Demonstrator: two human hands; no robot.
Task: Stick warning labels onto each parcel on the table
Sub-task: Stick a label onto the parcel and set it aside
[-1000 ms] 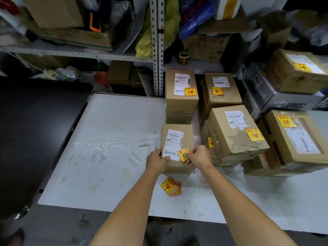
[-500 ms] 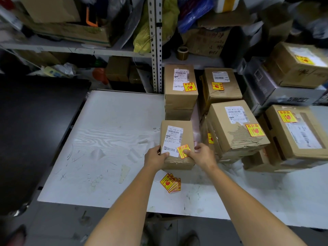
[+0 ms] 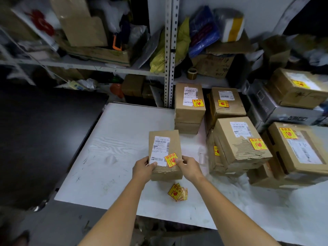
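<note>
Both left hand (image 3: 142, 168) and right hand (image 3: 190, 168) fingers clasp parcel (image 3: 174, 139), label (image 3: 169, 160) seemingly under thumb

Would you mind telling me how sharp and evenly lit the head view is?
Head view: the held parcel and its warning label are fairly sharp and lit; the top-right parcel is blurred; the dark surface left of the table shows no detail.

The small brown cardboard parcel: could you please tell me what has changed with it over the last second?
The small brown cardboard parcel has shifted left, away from the stacked parcels. The left hand still grips its near corner; the right hand keeps a thumb on its yellow warning label. The loose label pile stayed put.
</note>
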